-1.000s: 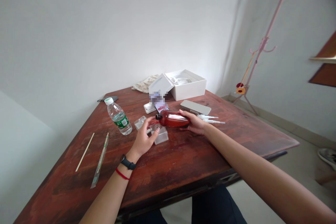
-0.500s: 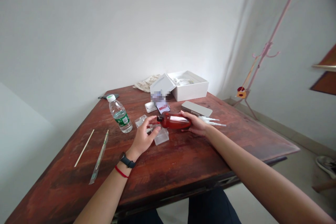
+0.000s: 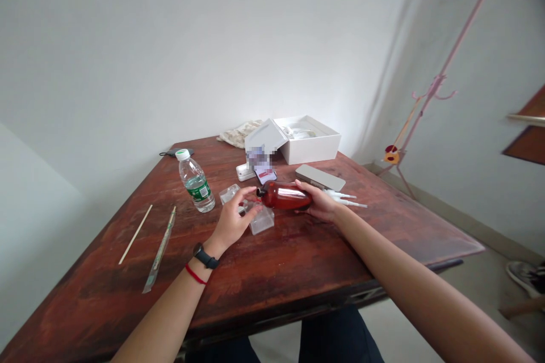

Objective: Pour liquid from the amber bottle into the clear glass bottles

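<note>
An amber bottle [image 3: 286, 196] lies tipped on its side in the air, its dark neck pointing left. My right hand [image 3: 321, 204] is wrapped round its base end. By the neck is my left hand [image 3: 233, 214], its fingers apart and curved, with nothing visible in them; whether a fingertip touches the neck I cannot tell. Below and behind the left hand a clear plastic box [image 3: 261, 222] rests on the table, partly hidden by the fingers. White pump nozzles [image 3: 343, 197] with thin tips lie just beyond my right hand.
On the reddish wooden table [image 3: 255, 272] stand a water bottle [image 3: 196, 184] and an open white box [image 3: 313, 147]. A chopstick [image 3: 135, 234] and a wrapped pair [image 3: 160, 249] lie at left. A grey case [image 3: 320, 177], phone [image 3: 264, 173] and white case [image 3: 244, 172] lie farther back.
The view has shifted slightly. My right hand keeps its hold on the amber bottle, and my left hand stays by the neck with its fingers barely moved.
</note>
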`<state>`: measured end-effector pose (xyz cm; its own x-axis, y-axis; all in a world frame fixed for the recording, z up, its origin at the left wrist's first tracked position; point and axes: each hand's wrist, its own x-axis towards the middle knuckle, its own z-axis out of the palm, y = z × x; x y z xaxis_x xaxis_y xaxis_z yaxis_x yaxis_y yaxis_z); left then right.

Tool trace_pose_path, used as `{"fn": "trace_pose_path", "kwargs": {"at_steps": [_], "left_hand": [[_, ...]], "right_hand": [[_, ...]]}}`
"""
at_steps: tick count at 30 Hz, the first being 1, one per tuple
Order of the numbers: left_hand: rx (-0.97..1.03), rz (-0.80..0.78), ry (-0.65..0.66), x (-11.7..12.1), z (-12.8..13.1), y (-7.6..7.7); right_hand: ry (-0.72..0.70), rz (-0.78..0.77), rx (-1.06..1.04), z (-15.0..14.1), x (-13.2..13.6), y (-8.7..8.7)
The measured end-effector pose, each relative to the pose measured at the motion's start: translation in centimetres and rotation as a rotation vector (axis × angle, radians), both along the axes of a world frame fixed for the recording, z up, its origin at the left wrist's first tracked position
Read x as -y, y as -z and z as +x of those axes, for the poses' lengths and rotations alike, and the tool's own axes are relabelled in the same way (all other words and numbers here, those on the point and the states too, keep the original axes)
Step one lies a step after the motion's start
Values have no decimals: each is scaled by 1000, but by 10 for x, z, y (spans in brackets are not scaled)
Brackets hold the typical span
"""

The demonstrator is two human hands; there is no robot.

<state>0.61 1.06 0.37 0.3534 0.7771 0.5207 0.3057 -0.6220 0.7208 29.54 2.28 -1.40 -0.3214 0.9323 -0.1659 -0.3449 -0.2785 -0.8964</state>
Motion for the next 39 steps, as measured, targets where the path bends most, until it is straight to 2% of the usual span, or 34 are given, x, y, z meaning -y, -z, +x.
{"fn": "trace_pose_path", "kwargs": {"at_steps": [15,21,27,31,39], "left_hand": [[-10,-38,65,-2,-4,-2],[-106,-139,146,-1,-7,5],[-26,-150,135,-2,-9,0],[16,-106,74,-1,-8,-5],[107,-44,30,-1,-7,-5]], "right_hand": [[-4,8,0,-3,6,-7],[29,9,46,-4,7,-6],[68,17,119,-2,7,-1],[116,31,148,2,4,3],[134,144,147,1,7,-2]]}}
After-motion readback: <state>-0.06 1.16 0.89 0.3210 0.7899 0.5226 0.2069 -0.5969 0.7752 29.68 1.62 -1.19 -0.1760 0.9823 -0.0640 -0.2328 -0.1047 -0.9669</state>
